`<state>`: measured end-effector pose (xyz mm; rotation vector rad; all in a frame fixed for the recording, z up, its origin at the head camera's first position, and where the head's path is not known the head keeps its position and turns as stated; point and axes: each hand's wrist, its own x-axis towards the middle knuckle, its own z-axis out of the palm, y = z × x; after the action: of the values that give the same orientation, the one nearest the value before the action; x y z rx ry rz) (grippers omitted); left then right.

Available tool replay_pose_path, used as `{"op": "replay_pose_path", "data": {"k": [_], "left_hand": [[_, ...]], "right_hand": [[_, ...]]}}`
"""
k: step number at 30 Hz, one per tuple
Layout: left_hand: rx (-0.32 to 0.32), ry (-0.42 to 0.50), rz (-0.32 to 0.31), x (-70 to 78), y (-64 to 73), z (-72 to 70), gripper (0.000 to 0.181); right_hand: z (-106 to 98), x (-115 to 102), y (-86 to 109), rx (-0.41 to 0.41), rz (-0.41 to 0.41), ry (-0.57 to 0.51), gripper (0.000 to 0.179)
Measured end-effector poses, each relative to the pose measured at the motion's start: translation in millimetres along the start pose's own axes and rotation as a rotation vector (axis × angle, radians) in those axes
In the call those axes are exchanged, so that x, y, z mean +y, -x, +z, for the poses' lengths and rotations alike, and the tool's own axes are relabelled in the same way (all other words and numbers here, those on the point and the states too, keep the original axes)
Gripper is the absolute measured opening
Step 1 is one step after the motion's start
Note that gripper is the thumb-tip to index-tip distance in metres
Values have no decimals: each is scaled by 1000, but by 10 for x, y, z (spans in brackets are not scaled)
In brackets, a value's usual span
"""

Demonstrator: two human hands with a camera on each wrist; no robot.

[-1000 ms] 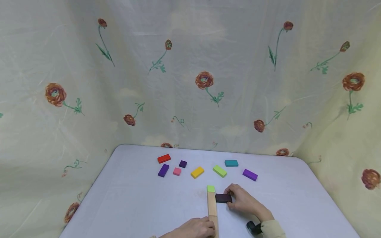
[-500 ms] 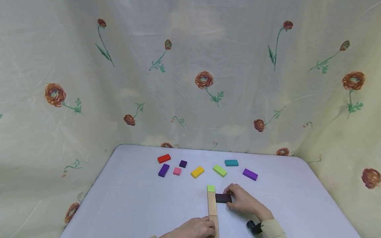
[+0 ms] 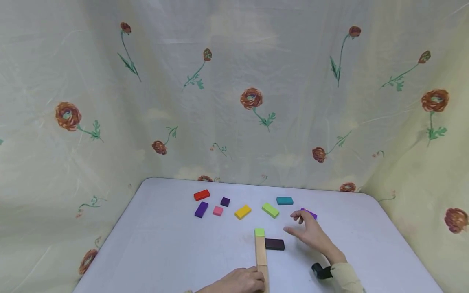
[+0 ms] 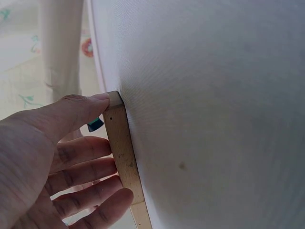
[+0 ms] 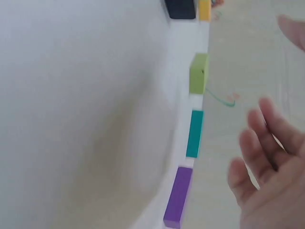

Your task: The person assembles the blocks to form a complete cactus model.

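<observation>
A row of plain wooden blocks [image 3: 261,251] runs away from the person, with a light green block [image 3: 259,232] at its far end. My left hand [image 3: 242,280] holds the nearest wooden block [image 4: 121,148], thumb at its near end and fingers along its side. A black block [image 3: 275,244] lies crosswise with one end against the row's right side. My right hand [image 3: 311,234] is off to the right of it, fingers spread and nothing between them. It partly covers a purple block [image 3: 311,213] in the head view.
Towards the back of the white table [image 3: 165,236] lie red [image 3: 202,195], dark purple [image 3: 201,210], pink [image 3: 218,211], yellow [image 3: 243,212], lime green [image 3: 270,210] and teal [image 3: 285,201] blocks, among others. A flowered cloth [image 3: 234,122] hangs behind the table.
My right hand has let go of the black block and moved right and away from the person. The black block stays against the row; my left hand has not visibly moved.
</observation>
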<state>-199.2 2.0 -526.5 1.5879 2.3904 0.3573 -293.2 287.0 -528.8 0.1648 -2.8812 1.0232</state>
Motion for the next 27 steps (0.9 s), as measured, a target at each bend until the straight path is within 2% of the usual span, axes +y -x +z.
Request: {"op": "replay_pose_path", "data": {"k": [7, 15, 17, 23, 27], "left_hand": [[31, -25, 7, -2, -1, -2, 25], [30, 21, 1, 3, 2, 7, 26], [34, 27, 3, -1, 3, 10, 25], [38, 22, 3, -5, 7, 10, 25], [28, 32, -4, -2, 5, 10, 26]], "right_hand": [[-120, 170, -127, 199, 130, -26, 80], [-93, 348, -202, 332, 274, 22, 88], [-82, 372, -220, 348, 307, 25, 89], [-55, 395, -249, 315, 430, 28, 101], [-34, 408, -260, 315, 489, 55, 101]]}}
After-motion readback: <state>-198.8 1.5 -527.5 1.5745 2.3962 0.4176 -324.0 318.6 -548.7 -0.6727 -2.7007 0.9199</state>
